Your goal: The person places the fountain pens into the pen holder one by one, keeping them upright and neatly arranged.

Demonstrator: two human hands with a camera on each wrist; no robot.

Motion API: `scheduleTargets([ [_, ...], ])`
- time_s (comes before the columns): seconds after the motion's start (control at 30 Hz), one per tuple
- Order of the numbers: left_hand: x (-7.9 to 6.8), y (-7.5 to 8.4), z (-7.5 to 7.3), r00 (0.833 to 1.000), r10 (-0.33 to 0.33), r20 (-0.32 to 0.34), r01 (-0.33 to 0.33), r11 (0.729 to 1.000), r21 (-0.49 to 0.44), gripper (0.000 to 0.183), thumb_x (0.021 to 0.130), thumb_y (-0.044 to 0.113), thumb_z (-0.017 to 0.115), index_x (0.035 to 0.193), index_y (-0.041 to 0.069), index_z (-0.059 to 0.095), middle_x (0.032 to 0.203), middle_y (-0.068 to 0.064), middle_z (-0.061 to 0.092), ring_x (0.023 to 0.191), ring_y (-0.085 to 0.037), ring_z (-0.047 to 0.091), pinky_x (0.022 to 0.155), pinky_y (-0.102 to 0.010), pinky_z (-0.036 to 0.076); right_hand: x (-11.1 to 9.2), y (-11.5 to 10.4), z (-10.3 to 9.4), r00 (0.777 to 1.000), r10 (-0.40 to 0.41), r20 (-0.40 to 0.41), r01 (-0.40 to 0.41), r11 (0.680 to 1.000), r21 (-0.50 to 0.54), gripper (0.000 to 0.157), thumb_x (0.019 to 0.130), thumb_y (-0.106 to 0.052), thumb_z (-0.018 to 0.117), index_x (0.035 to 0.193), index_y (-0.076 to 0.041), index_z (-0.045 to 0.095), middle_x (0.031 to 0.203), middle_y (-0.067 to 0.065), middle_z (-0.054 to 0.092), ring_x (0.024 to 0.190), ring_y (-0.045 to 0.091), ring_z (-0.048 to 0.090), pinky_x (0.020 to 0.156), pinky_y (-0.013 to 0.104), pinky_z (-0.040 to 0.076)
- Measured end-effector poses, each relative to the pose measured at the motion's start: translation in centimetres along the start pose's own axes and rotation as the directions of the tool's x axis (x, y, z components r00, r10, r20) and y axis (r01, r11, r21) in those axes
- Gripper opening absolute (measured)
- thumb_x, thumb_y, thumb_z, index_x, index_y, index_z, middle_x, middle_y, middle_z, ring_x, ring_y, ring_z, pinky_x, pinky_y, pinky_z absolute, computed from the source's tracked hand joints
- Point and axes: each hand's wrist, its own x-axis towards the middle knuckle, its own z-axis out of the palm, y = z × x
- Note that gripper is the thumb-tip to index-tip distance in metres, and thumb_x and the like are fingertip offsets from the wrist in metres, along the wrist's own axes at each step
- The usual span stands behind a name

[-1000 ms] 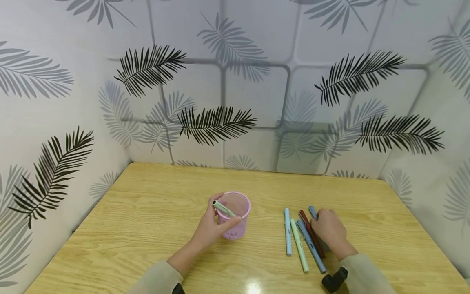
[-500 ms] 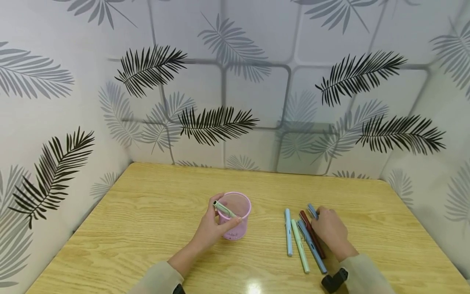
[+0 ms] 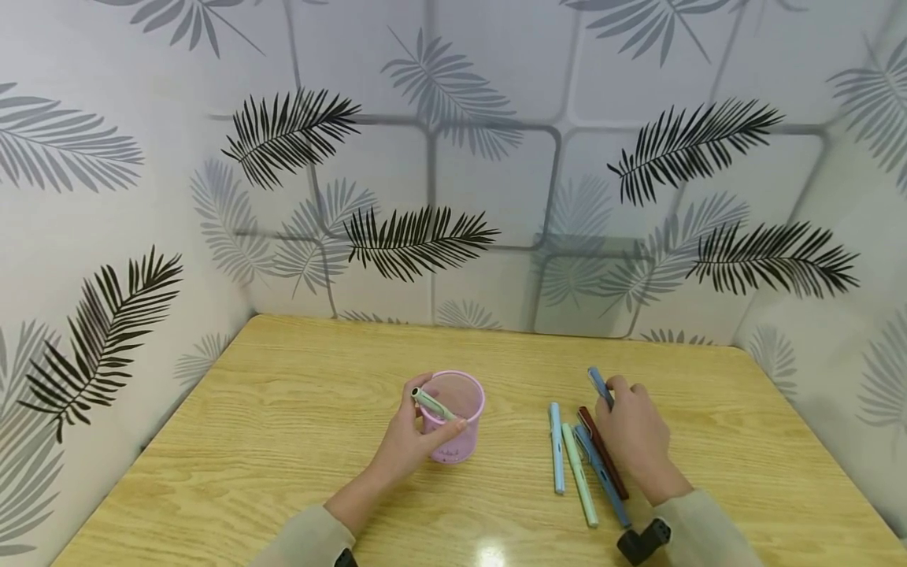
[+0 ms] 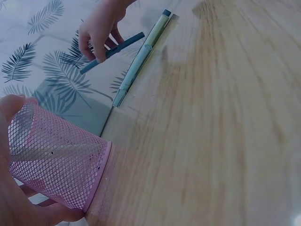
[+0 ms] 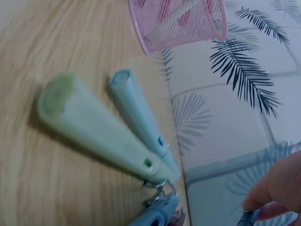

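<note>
Behind it all you have a wall (image 3: 482, 185) with leaf shapes, and in front of it your wooden table (image 3: 319, 378). Your left hand (image 3: 407, 433) has its fingers and thumb curled around the pink cup (image 3: 456, 451), which stands upright on the table. Your right hand (image 3: 633, 433) is to the right, its thumb and fingers pinching the held blue pen (image 3: 599, 384), which is up off the table. Four pens lie nearby: the green pen (image 3: 579, 476), the other blue pen (image 3: 601, 475), the dark red pen (image 3: 601, 449) and the light blue pen (image 3: 557, 449). Inside the cup, the pale green pen (image 3: 434, 403) leans on the rim. I think you are at the picking-up step. A move to the cup would call for lifting over the rim, holding the cup steady.
</note>
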Motion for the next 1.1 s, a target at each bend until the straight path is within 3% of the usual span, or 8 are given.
scheduleTargets([
  [0.3, -0.2, -0.2, 0.0, 1.0, 0.013, -0.009, -0.013, 1.0, 0.001, 0.082, 0.079, 0.034, 0.074, 0.142, 0.016, 0.025, 0.131, -0.016, 0.046, 0.112, -0.033, 0.048, 0.084, -0.046, 0.046, -0.4, -2.4, -0.9, 0.992, -0.078, -0.099, 0.085, 0.994, 0.069, 0.027, 0.091, -0.018, 0.053, 0.113, -0.002, 0.056, 0.089, 0.017, 0.059, 0.061, 0.023, 0.053, 0.043, 0.032, 0.039],
  [0.53, -0.3, 0.0, -0.1, 1.0, 0.004, -0.014, -0.004, 1.0, 0.0, 0.079, 0.08, 0.033, 0.074, 0.141, 0.017, 0.025, 0.131, -0.016, 0.046, 0.113, -0.033, 0.048, 0.086, -0.046, 0.045, -0.3, -3.9, -1.0, 0.983, -0.113, -0.143, 0.146, 0.959, 0.244, 0.024, 0.091, -0.019, 0.057, 0.11, -0.003, 0.058, 0.084, 0.011, 0.062, 0.066, 0.023, 0.059, 0.049, 0.031, 0.044],
  [0.7, -0.7, 2.0, -0.5, 1.0, 0.015, -0.014, -0.016, 1.0, -0.022, 0.077, 0.08, 0.022, 0.074, 0.14, 0.009, 0.027, 0.128, -0.017, 0.047, 0.113, -0.035, 0.048, 0.087, -0.05, 0.044, -0.3, -4.9, -1.2, 0.988, -0.07, -0.141, 0.121, 0.912, 0.392, 0.026, 0.091, -0.023, 0.059, 0.11, -0.006, 0.058, 0.086, 0.012, 0.064, 0.071, 0.024, 0.061, 0.053, 0.031, 0.047],
  [0.8, -0.8, 2.8, -0.7, 1.0, 0.025, -0.002, -0.025, 0.999, -0.03, 0.077, 0.081, 0.019, 0.073, 0.14, 0.004, 0.026, 0.128, -0.018, 0.047, 0.112, -0.036, 0.049, 0.086, -0.051, 0.044, -0.5, -5.6, -1.3, 0.981, -0.065, -0.182, 0.141, 0.886, 0.441, 0.025, 0.09, -0.022, 0.06, 0.11, -0.006, 0.059, 0.087, 0.011, 0.064, 0.072, 0.023, 0.06, 0.055, 0.03, 0.047],
  [0.9, -0.5, 2.1, -0.5, 1.0, 0.02, 0.005, -0.02, 0.999, -0.026, 0.078, 0.081, 0.02, 0.073, 0.141, 0.006, 0.025, 0.129, -0.018, 0.046, 0.112, -0.035, 0.049, 0.086, -0.05, 0.044, -0.6, -6.5, -1.2, 0.961, -0.094, -0.261, 0.213, 0.852, 0.479, 0.023, 0.089, -0.017, 0.062, 0.109, -0.005, 0.06, 0.085, 0.01, 0.064, 0.071, 0.022, 0.06, 0.056, 0.026, 0.048],
  [1.1, 0.0, -0.1, -0.2, 1.0, 0.009, -0.007, -0.009, 1.0, -0.007, 0.082, 0.079, 0.03, 0.074, 0.142, 0.015, 0.025, 0.132, -0.017, 0.044, 0.112, -0.03, 0.049, 0.087, -0.047, 0.044, -0.8, -8.4, -0.7, 0.914, -0.154, -0.376, 0.356, 0.748, 0.56, 0.02, 0.085, -0.006, 0.066, 0.104, -0.003, 0.061, 0.083, 0.01, 0.065, 0.068, 0.02, 0.059, 0.056, 0.015, 0.047],
])
